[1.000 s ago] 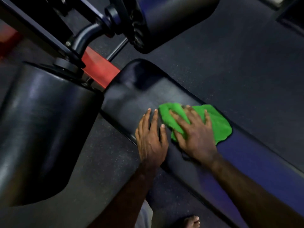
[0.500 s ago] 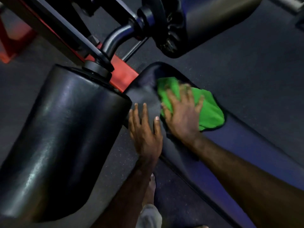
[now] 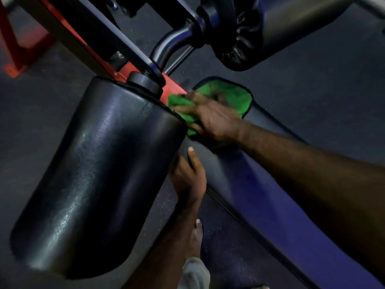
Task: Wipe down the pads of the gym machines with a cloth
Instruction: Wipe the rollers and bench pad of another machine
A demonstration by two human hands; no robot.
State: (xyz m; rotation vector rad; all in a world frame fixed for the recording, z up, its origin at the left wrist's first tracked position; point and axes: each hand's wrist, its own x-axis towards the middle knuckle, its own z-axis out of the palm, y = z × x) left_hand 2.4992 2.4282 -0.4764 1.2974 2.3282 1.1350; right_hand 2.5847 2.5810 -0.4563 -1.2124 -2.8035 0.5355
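A long dark bench pad point(image 3: 260, 195) runs from the centre down to the lower right. A green cloth point(image 3: 235, 97) lies on its far rounded end. My right hand point(image 3: 210, 119) lies flat on the cloth and presses it to the pad, its fingers blurred and pointing left. My left hand point(image 3: 187, 176) rests on the near edge of the same pad, beside the big roller; its thumb shows, its fingers are hidden behind the roller.
A large black roller pad point(image 3: 98, 174) fills the left and hides part of the bench. A second roller pad point(image 3: 291, 21) hangs at the top right on a dark metal arm point(image 3: 173, 42). A red frame point(image 3: 20, 44) stands behind. A bare foot point(image 3: 196, 236) is on the dark rubber floor.
My right hand slid the cloth up the bench pad to its far end. My left hand stayed on the pad's near edge. My view moved closer and the left roller looms larger.
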